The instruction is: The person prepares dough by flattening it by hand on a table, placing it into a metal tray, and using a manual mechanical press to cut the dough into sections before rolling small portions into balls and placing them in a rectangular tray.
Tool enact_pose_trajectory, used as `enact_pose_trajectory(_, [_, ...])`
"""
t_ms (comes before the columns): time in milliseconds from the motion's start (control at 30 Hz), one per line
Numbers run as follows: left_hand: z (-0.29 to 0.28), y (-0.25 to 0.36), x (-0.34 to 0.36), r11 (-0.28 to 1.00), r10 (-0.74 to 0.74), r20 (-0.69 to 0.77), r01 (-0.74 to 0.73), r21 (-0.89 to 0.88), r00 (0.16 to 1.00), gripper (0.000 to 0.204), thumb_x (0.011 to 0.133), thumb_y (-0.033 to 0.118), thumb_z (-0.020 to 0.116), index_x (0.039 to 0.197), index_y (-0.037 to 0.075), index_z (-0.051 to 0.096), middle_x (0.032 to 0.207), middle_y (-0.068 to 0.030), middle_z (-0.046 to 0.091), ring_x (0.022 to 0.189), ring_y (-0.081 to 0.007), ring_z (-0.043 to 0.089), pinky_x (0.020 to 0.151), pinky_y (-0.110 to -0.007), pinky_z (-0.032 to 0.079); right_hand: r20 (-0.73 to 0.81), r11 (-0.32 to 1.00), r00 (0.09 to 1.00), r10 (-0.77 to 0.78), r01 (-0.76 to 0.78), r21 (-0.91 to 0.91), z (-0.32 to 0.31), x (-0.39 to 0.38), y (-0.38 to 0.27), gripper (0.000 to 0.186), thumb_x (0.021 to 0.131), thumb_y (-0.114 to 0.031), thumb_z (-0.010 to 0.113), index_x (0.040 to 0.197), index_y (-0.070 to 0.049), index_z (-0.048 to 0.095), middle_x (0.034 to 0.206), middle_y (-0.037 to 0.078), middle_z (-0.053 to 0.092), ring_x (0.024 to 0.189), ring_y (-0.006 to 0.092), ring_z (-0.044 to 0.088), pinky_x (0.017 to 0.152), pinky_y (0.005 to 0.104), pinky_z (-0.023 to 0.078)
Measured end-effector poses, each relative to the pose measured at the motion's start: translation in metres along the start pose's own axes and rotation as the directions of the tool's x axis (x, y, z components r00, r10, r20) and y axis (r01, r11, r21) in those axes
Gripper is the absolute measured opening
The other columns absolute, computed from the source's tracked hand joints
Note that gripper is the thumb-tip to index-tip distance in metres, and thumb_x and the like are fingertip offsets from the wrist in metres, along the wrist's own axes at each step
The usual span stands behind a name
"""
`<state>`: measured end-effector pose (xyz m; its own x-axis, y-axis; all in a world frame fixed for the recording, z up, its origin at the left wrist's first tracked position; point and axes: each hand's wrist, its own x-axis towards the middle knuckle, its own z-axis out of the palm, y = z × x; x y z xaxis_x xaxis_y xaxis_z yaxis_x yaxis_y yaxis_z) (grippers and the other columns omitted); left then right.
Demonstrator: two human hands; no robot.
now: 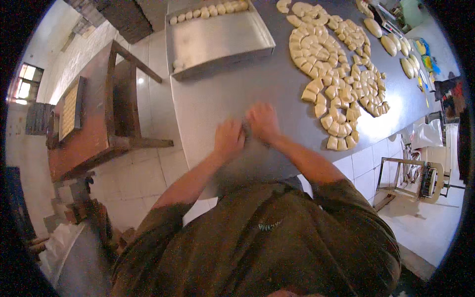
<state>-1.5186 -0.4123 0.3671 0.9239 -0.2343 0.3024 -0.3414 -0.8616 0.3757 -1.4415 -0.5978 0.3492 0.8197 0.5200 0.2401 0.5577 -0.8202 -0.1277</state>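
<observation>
My left hand and my right hand are side by side, low over the grey metal tabletop, fingers curled and blurred. Whatever lies under or between them cannot be made out. Beyond them at the back is a shallow metal tray with a row of pale dough balls along its far side and a small pale piece at its near left corner. To the right of my hands, many cut pieces of dough lie in coils and clusters on the table.
Oblong dough pieces and some tools line the table's far right edge. A wooden table on the left carries a tray of small pale items. A metal-framed apparatus stands at lower right, near a white bag.
</observation>
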Motion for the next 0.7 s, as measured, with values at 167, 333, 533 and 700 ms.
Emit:
enact_pose_trajectory(167, [-0.040, -0.067, 0.025, 0.997, 0.038, 0.209, -0.051, 0.058, 0.977, 0.017, 0.093, 0.024, 0.063, 0.097, 0.008, 0.063, 0.098, -0.0158, 0.063, 0.094, -0.0378, 0.061, 0.084, -0.052, 0.046, -0.181, 0.997, 0.982, 0.043, -0.029, 0.078, -0.026, 0.007, 0.071, 0.022, 0.098, -0.028, 0.059, 0.097, -0.009, 0.069, 0.106, 0.017, 0.067, 0.105, 0.0374, 0.060, 0.093, 0.0539, 0.047])
enact_pose_trajectory(333, [0.002, -0.003, -0.004, 0.991, 0.121, -0.139, -0.129, -0.046, 0.983, 0.015, 0.091, 0.021, 0.063, 0.096, 0.008, 0.063, 0.096, -0.0149, 0.063, 0.094, -0.0365, 0.061, 0.086, -0.050, 0.046, -0.186, 0.961, 0.960, 0.211, -0.169, 0.219, -0.008, 0.007, 0.012, 0.023, 0.098, -0.029, 0.058, 0.092, -0.009, 0.067, 0.100, 0.017, 0.067, 0.098, 0.0371, 0.060, 0.088, 0.0533, 0.047])
enact_pose_trajectory(533, [-0.014, -0.061, 0.035, 0.996, -0.045, -0.006, 0.045, 0.081, 0.999, 0.021, 0.088, 0.020, 0.066, 0.105, 0.008, 0.063, 0.106, -0.0131, 0.064, 0.101, -0.0353, 0.062, 0.090, -0.051, 0.048, -0.318, 0.996, 0.948, 0.018, -0.045, -0.077, -0.032, 0.005, 0.052, 0.020, 0.096, -0.027, 0.058, 0.092, -0.010, 0.067, 0.096, 0.015, 0.068, 0.097, 0.0357, 0.062, 0.092, 0.0532, 0.045])
enact_pose_trajectory(700, [-0.044, -0.030, 0.021, 0.923, -0.226, -0.269, 0.118, -0.365, 0.936, 0.043, 0.095, 0.021, 0.061, 0.134, 0.004, 0.057, 0.135, -0.0230, 0.057, 0.124, -0.0428, 0.054, 0.108, -0.053, 0.040, -0.269, 0.981, 0.960, 0.076, -0.025, 0.191, 0.005, -0.020, 0.015, 0.018, 0.094, -0.024, 0.059, 0.097, -0.010, 0.069, 0.102, 0.016, 0.070, 0.101, 0.0360, 0.063, 0.092, 0.0527, 0.047])
